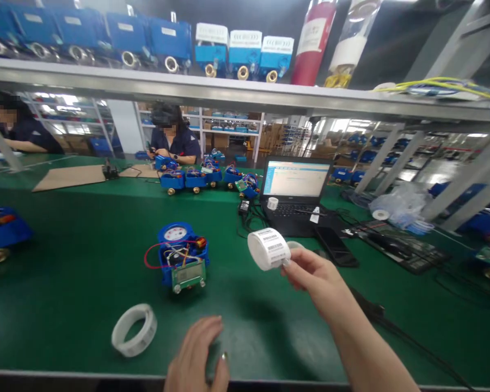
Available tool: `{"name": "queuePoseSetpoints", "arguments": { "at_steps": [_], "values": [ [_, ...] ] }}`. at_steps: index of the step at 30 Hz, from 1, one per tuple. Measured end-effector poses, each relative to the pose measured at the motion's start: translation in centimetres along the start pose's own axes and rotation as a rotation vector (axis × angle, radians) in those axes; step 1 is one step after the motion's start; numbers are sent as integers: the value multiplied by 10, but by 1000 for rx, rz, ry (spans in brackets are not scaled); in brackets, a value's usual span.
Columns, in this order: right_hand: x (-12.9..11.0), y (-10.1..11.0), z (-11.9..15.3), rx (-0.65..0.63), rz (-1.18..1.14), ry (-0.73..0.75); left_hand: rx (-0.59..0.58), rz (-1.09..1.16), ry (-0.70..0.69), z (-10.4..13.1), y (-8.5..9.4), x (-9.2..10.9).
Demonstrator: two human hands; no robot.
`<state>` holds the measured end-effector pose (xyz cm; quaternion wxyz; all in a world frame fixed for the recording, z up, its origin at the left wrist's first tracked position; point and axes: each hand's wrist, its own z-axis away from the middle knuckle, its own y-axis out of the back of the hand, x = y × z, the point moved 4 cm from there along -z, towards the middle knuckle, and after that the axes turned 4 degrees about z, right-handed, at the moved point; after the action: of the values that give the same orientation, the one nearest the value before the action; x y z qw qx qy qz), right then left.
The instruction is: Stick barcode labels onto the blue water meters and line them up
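Note:
My right hand (pixel 310 275) pinches the edge of a white roll of barcode labels (pixel 268 249), held above the green table. Near the table's front edge, my left hand (pixel 198 354) is empty, its thumb apart from the curved fingers. A blue meter unit (pixel 183 256) with a round dial, loose wires and a green circuit board with a small display stands beyond my left hand. To the left of that hand lies a ring-shaped roll of whitish tape or labels (pixel 134 330).
An open laptop (pixel 296 188) stands behind the right hand, with a black phone (pixel 335 246) and cables beside it. Several blue units (pixel 196 178) line the back. Overhead runs a shelf (pixel 228 90). Two people sit across the table.

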<state>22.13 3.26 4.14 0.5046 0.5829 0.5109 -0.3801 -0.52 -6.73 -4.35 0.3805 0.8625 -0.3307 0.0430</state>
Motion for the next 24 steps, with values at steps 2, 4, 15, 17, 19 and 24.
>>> {"name": "queuePoseSetpoints", "arguments": {
  "at_steps": [2,4,15,17,19,24],
  "values": [
    [0,-27,23,5,-77,-2,98,167,240,-15,15,10],
    [0,-52,43,-8,-101,18,193,304,345,-30,29,21],
    [-9,-84,90,35,58,203,92,851,683,-30,51,19],
    [-13,-85,90,37,81,235,89,863,702,-28,52,19],
    [-18,-89,90,36,132,267,84,876,718,-28,53,20],
    [-25,-96,93,59,170,285,58,920,778,-28,53,25]
  ]
}}
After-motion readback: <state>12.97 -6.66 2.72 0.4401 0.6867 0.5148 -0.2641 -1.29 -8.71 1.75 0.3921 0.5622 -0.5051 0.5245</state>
